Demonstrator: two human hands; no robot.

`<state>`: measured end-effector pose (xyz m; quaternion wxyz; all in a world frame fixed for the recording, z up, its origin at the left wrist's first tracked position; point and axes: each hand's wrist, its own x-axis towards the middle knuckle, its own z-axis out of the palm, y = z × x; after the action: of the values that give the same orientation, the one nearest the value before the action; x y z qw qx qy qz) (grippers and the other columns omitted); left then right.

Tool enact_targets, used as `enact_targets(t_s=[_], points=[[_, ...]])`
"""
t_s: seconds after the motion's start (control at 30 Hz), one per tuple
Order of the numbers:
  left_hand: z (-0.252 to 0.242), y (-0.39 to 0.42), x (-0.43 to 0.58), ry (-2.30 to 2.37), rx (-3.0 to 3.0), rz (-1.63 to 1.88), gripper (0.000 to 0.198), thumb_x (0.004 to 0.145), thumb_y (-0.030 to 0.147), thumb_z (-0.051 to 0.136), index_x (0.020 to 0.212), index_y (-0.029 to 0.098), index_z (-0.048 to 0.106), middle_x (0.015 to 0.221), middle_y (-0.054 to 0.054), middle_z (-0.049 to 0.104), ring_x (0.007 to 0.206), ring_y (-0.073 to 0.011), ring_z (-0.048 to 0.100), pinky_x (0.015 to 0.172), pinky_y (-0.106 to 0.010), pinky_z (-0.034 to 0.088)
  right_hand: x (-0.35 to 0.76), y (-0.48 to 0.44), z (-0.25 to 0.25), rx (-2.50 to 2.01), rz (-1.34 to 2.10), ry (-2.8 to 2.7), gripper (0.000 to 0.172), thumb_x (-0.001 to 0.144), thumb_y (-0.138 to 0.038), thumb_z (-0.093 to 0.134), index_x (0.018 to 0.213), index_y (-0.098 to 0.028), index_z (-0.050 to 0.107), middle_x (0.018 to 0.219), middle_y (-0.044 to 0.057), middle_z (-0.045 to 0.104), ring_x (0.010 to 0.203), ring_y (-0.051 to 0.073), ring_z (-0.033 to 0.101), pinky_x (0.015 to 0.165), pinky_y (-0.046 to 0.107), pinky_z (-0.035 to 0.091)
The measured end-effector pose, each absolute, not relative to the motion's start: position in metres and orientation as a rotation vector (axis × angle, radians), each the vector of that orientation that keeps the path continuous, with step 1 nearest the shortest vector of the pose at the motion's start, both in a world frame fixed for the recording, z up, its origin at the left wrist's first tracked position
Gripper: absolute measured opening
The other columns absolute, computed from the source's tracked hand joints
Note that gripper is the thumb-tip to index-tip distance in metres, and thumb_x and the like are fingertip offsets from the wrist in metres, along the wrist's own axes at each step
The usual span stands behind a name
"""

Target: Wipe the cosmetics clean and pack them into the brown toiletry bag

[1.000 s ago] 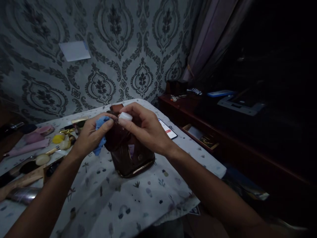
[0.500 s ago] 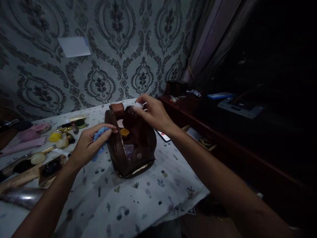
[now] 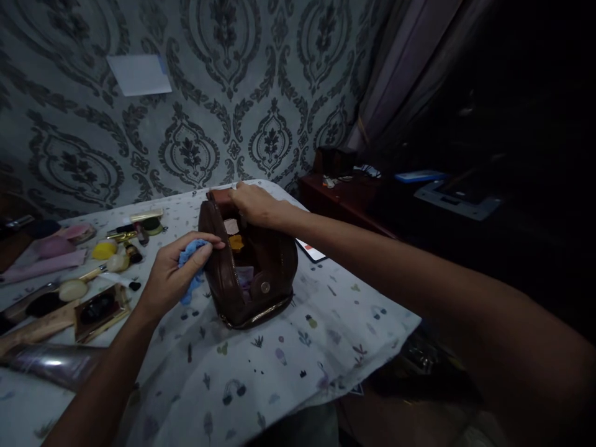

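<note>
A brown zipped pouch (image 3: 261, 273) stands open on the patterned tablecloth (image 3: 279, 366). Inside it I see a gold-lidded jar (image 3: 236, 242) and other small items. My left hand (image 3: 179, 273) is closed on a blue cloth (image 3: 190, 261) and grips the pouch's left rim. My right hand (image 3: 254, 205) reaches over the far end of the opening, fingers curled down; a bit of a small white item shows at its fingertips, the rest is hidden.
Cosmetics lie on the left of the table: a yellow sponge (image 3: 103, 250), a pink pouch (image 3: 53, 247), brushes and a compact (image 3: 95, 307). A phone (image 3: 311, 251) lies right of the pouch. A dark sideboard (image 3: 354, 198) stands beyond the table's right edge.
My right hand carried the small white-capped item from above the pouch to its far end and lowered over the opening. The left hand stayed on the rim with the cloth.
</note>
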<state>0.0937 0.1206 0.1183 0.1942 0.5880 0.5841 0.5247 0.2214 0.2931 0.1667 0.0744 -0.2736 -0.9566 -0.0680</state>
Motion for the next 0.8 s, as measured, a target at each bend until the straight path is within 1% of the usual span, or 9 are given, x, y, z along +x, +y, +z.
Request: enact_targets(t_s=[0.13,0.2,0.3,0.37,0.53,0.67,0.8], points=[[0.118,0.12,0.093,1.631,1.656,1.454,0.032,0.086,0.046,0.061,0.097,0.019,0.074,0.099,-0.009,0.077,0.095,-0.0241,0.069,0.085,-0.032,0.052,0.215,0.3,0.158,-0.845,-0.264,-2.858,0.026,0.092,-0.008,0.052,0.111,-0.005,0.069,0.114,0.022,0.067,0.097,0.026,0.068,0.076,0.031,0.047],[0.118,0.12,0.092,1.624,1.659,1.446,0.031,0.087,0.046,0.061,0.098,0.02,0.074,0.099,-0.009,0.077,0.095,-0.0241,0.069,0.085,-0.032,0.052,0.212,0.303,0.154,-0.853,-0.257,-2.859,0.026,0.089,-0.008,0.057,0.113,-0.005,0.069,0.116,0.022,0.065,0.097,0.026,0.067,0.077,0.031,0.048],[0.117,0.121,0.092,1.607,1.655,1.448,0.031,0.087,0.046,0.062,0.097,0.02,0.074,0.099,-0.008,0.077,0.096,-0.0247,0.069,0.086,-0.033,0.053,0.209,0.306,0.151,-0.871,-0.22,-2.877,0.033,0.084,-0.006,0.065,0.117,-0.004,0.066,0.12,0.024,0.063,0.1,0.027,0.067,0.079,0.032,0.049],[0.116,0.121,0.092,1.601,1.656,1.451,0.03,0.086,0.046,0.062,0.097,0.02,0.074,0.098,-0.008,0.077,0.097,-0.0252,0.069,0.087,-0.034,0.053,0.207,0.306,0.152,-0.874,-0.205,-2.876,0.038,0.083,-0.007,0.067,0.12,-0.004,0.064,0.123,0.024,0.062,0.102,0.028,0.066,0.082,0.033,0.049],[0.117,0.121,0.092,1.636,1.654,1.431,0.033,0.086,0.048,0.061,0.097,0.019,0.073,0.098,-0.008,0.077,0.097,-0.0259,0.069,0.088,-0.036,0.055,0.203,0.303,0.156,-0.878,-0.259,-2.924,0.041,0.083,-0.012,0.071,0.122,-0.005,0.065,0.125,0.025,0.061,0.108,0.03,0.067,0.086,0.033,0.05],[0.118,0.121,0.092,1.634,1.668,1.415,0.033,0.087,0.048,0.061,0.097,0.019,0.072,0.098,-0.008,0.077,0.098,-0.0253,0.07,0.088,-0.035,0.055,0.201,0.305,0.156,-0.883,-0.317,-2.922,0.033,0.088,-0.012,0.064,0.121,-0.007,0.066,0.124,0.024,0.064,0.111,0.029,0.067,0.089,0.031,0.051],[0.115,0.119,0.092,1.61,1.673,1.424,0.03,0.087,0.046,0.061,0.096,0.019,0.072,0.098,-0.007,0.077,0.097,-0.0239,0.07,0.089,-0.035,0.054,0.203,0.313,0.153,-0.844,-0.265,-3.009,0.025,0.09,-0.016,0.063,0.112,-0.008,0.07,0.115,0.021,0.071,0.111,0.028,0.068,0.089,0.029,0.05]])
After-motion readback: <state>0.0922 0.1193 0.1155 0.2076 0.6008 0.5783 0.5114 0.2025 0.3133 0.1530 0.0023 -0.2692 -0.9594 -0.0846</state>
